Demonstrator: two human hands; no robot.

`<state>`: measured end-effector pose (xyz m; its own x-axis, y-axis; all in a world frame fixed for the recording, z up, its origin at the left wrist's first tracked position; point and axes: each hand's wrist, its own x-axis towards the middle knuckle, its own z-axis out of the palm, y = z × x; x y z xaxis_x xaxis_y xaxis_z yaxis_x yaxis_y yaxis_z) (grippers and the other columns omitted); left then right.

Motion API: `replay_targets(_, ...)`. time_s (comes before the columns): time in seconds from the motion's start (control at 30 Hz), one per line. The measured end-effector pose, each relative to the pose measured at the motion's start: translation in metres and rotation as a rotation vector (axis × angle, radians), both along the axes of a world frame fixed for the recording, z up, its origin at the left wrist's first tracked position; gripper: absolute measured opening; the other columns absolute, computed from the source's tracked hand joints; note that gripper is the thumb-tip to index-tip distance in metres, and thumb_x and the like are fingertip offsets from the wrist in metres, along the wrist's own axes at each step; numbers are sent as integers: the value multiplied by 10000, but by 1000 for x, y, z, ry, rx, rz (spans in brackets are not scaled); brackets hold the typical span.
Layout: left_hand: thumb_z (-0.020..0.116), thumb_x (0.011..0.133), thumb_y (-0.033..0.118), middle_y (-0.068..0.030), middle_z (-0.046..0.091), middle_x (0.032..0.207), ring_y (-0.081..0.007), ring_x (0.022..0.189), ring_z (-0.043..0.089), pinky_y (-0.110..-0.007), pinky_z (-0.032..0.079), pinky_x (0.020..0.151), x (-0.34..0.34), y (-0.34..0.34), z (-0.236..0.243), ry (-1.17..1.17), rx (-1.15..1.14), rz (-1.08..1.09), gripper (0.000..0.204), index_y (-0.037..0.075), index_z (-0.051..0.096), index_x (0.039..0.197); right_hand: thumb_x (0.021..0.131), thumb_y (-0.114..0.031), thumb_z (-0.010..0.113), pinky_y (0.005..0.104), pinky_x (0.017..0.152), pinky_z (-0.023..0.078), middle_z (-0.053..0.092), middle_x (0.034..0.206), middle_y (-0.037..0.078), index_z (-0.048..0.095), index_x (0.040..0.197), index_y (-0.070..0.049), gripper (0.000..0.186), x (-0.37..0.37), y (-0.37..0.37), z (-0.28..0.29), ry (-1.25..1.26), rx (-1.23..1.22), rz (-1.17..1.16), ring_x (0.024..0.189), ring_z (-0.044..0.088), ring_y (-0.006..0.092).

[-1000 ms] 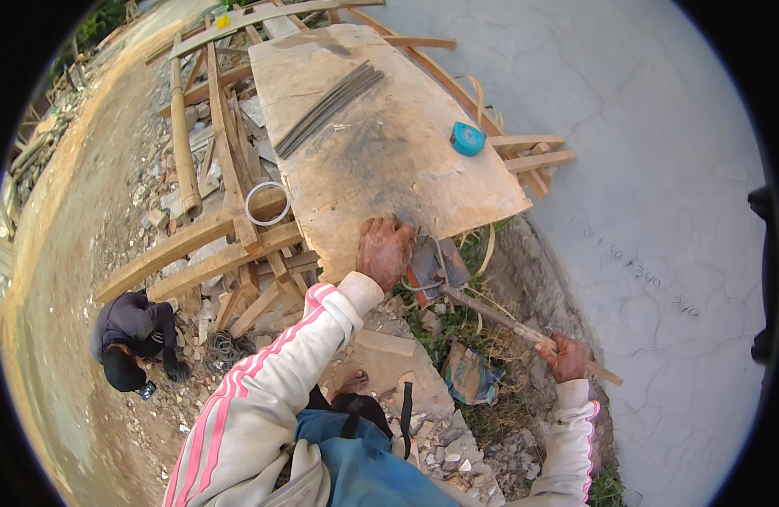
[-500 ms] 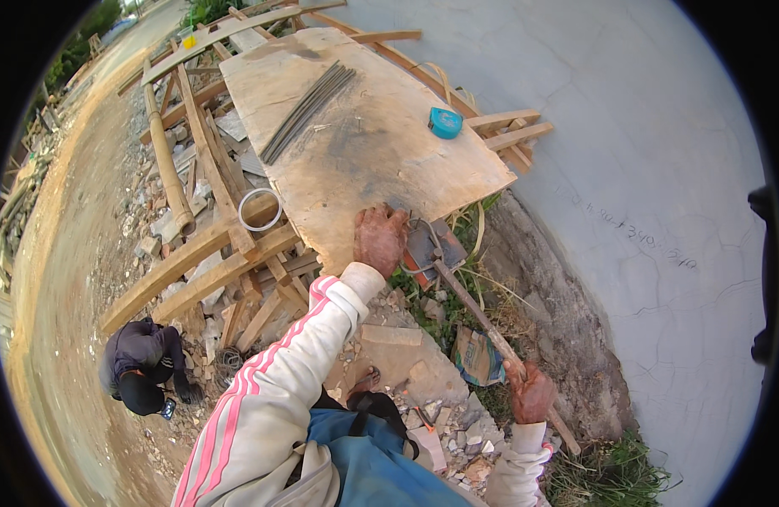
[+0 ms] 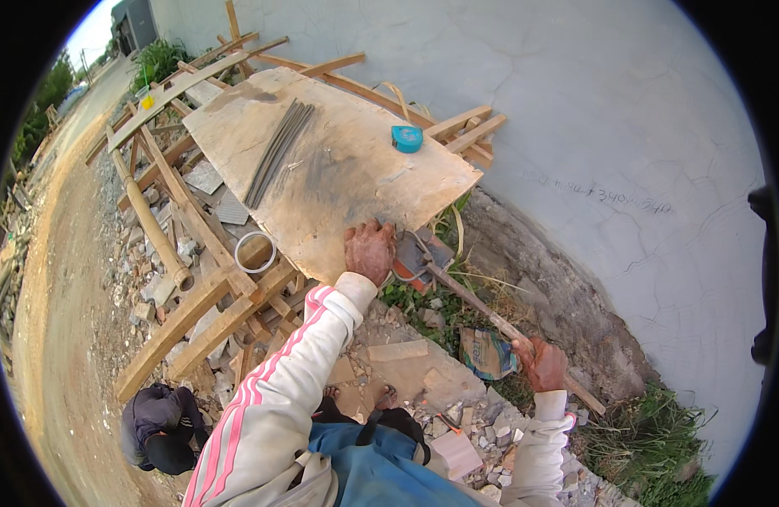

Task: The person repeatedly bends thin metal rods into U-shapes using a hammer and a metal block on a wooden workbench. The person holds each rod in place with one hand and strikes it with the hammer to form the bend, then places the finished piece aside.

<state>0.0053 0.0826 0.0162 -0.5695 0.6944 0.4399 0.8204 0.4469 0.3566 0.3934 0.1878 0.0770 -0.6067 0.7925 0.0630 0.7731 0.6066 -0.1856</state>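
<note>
Bar (image 3: 475, 302) sits in right hand's (image 3: 543, 364) closed fist, far end at metal plate (image 3: 438, 252) by plywood bench's (image 3: 355, 139) near edge. Left hand (image 3: 370, 252) curls at that edge, fingers partly bent; can't tell if it grips anything. Bar slipping under load could pinch left knuckles; jolting could roll thin rods (image 3: 278, 155) off left edge.

Rods (image 3: 279, 154), tape measure (image 3: 407, 139) on board (image 3: 347, 139)
</note>
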Motion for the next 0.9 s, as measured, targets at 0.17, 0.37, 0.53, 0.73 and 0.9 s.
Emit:
replay_targets(0.17, 602, 886, 206, -140, 655, 970, -334, 939, 657, -485, 458, 879, -10, 0, -5, 43, 45, -76, 189, 111, 695, 1020, 915, -704, 522, 515, 595, 488, 624, 637, 203, 674, 797, -81, 652, -5, -33, -4, -16, -7, -121, 650, 642, 428)
replay_targets(0.37, 639, 847, 170, -135, 660, 952, -337, 925, 659, -475, 461, 869, -17, 1, -8, 15, 62, -158, 193, 117, 703, 1021, 916, -702, 525, 537, 598, 499, 638, 649, 229, 687, 818, -77, 653, -31, -138, -29, 65, 31, -405, 657, 653, 452)
replay_targets(0.53, 598, 894, 198, -152, 653, 998, -344, 958, 659, -480, 459, 888, -24, 0, -4, -33, 40, -233, 183, 95, 687, 1017, 916, -703, 524, 541, 601, 506, 644, 660, 244, 705, 846, -70, 662, -49, -168, -31, 121, 65, -510, 667, 658, 459)
replay_targets(0.73, 629, 926, 329, -160, 601, 1097, -364, 1093, 558, -501, 435, 938, -4, -32, 11, -106, 225, -303, 317, 53, 684, 1072, 939, -680, 507, 543, 618, 501, 646, 685, 244, 695, 851, -57, 657, -44, -156, -22, 38, 76, -465, 709, 657, 465)
replay_targets(0.9, 650, 899, 406, -155, 607, 1122, -353, 1079, 554, -549, 373, 1002, 32, -55, 16, 19, 114, -550, 391, 51, 697, 1055, 935, -682, 516, 543, 633, 498, 644, 690, 243, 684, 825, -49, 664, -41, -153, -26, 41, 43, -461, 715, 647, 471)
